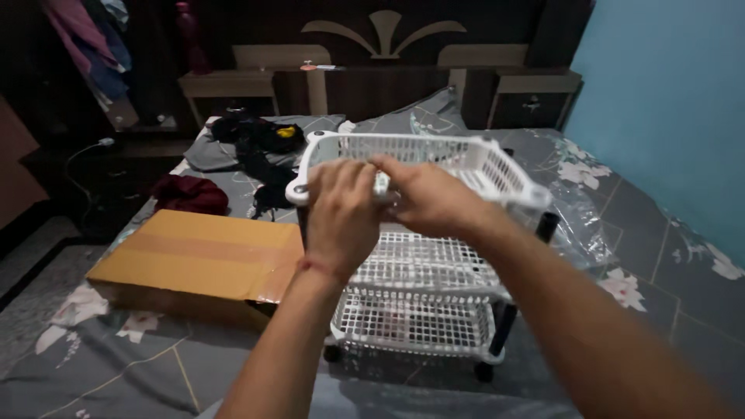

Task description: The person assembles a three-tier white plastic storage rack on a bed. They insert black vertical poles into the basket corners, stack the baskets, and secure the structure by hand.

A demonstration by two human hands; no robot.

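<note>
The top basket of a white three-tier plastic rack, stood on the bed beside a cardboard box, was gripped at its near rim, fingers curled, by the left hand and right hand. Tilted, it could be judged liable to slip off the black posts.

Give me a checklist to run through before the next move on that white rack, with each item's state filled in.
1. Both hands on the top basket: ok; left hand and right hand grip its near rim.
2. Top basket level: not ok, it sits tilted.
3. Lower shelves stacked on black posts: ok.
4. Rack feet firm on the bed: cannot tell.
5. Cardboard box apart from the rack: not ok, it lies close on the left.
6. Plastic wrap free of the rack: cannot tell.
</note>
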